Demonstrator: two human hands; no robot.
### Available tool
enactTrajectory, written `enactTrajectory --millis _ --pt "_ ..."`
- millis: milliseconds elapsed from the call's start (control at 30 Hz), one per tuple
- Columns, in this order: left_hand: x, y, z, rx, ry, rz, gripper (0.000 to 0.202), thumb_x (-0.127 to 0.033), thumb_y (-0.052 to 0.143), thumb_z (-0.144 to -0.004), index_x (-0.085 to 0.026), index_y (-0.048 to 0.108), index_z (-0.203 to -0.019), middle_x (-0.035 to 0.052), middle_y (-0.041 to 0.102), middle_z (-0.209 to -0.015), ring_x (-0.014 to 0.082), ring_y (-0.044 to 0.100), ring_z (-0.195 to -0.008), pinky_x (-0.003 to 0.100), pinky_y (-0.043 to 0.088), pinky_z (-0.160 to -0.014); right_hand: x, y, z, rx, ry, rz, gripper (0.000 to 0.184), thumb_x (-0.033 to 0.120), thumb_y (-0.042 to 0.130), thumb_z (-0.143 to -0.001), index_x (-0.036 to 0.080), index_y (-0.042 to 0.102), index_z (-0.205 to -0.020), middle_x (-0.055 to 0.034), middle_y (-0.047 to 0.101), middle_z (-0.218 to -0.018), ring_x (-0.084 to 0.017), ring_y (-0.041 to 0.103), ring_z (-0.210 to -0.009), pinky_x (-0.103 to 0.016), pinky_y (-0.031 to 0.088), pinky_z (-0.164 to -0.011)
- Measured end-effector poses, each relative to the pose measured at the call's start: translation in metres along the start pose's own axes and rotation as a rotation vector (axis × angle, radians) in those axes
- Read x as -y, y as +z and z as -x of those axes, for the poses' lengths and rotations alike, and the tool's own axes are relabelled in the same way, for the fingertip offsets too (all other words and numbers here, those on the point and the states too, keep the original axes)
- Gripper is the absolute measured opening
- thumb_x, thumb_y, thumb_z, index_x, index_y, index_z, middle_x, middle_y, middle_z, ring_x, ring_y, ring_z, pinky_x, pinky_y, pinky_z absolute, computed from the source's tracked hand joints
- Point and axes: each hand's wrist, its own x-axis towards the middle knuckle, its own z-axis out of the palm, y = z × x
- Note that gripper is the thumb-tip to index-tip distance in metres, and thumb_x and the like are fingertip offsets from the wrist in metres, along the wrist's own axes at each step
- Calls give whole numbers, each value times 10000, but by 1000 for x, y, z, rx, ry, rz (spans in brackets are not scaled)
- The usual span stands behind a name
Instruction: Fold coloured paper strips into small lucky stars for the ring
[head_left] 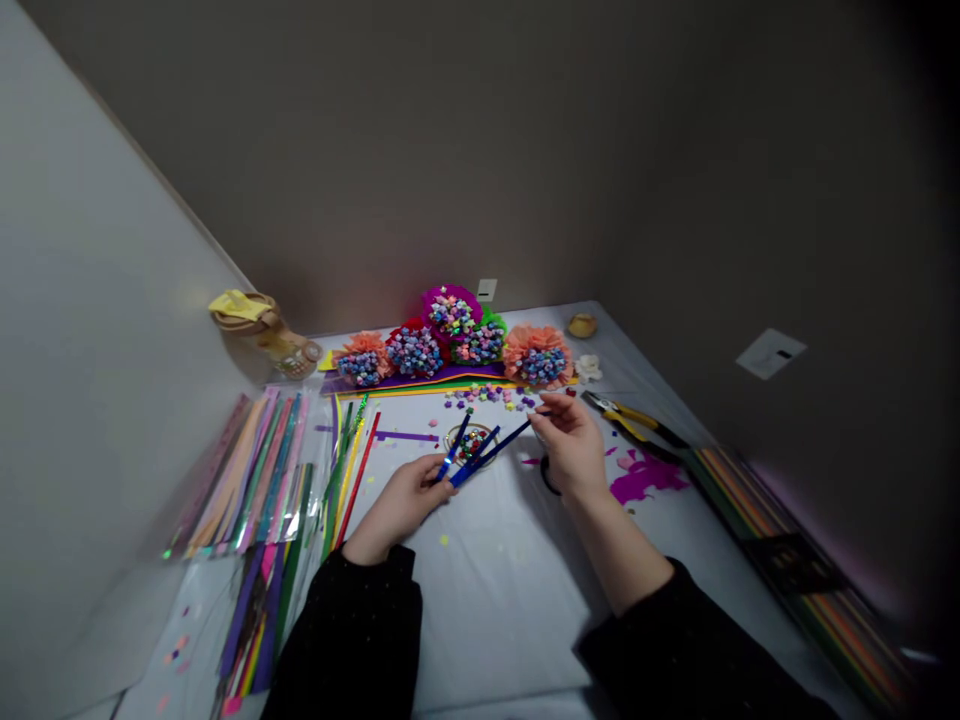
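Observation:
Several shiny blue paper strips fan out from my left hand, pinched between thumb and fingers. My right hand is raised to the right, its thumb and fingertips closed on the far end of one of these strips. Behind the strips is a small round dish of tiny, mostly red and green pieces. Small folded paper stars lie scattered past the dish. A dark ring-shaped handle shows partly behind my right hand; the rest of that tool is hidden.
Paper flowers filled with little stars line the back. Yellow-handled pliers, magenta scraps and a long pack of coloured paper lie right. Bagged strips and loose strips lie left, below a tipped paper-wrapped jar.

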Motion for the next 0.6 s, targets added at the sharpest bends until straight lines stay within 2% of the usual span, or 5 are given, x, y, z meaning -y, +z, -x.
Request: enactTrajectory --millis 167,367,467,500,600 --pt "-2 -19 4 -122 34 -92 417 -337 644 -693 -123 653 -1051 61 700 -892 181 625 -763 241 462 -655 0 -10 -13 -157 -136 -36 317 180 710 -607 170 602 -906 1 597 -804 -113 550 -726 -268 447 -703" --pt "-12 -40 13 -346 4 -109 448 -353 687 -635 -109 675 -1011 37 685 -733 150 594 -643 210 422 -564 0 -24 -28 -282 -187 -88 344 148 721 -565 158 615 -893 13 603 -768 -96 545 -687 -242 434 -664" --pt "-13 -58 22 -509 43 -71 536 -390 682 -634 -113 638 -1090 60 698 -850 168 612 -726 224 453 -618 -1 -30 -34 -334 -148 -139 355 144 714 -541 153 611 -881 29 585 -712 -84 522 -624 -222 416 -595" --pt "-10 -65 25 -523 43 -72 571 -404 668 -643 -105 616 -1127 71 698 -894 179 619 -764 238 467 -652 -2 -31 -35 -341 -126 -152 362 141 713 -532 149 612 -879 33 578 -699 -80 512 -609 -214 407 -577" --pt "0 -85 32 -632 -63 -311 569 -379 550 -729 -58 559 -1198 116 694 -947 230 632 -848 319 487 -749 -5 -31 -36 -361 -87 -163 373 138 713 -510 144 614 -870 39 569 -697 -70 495 -598 -204 404 -564"
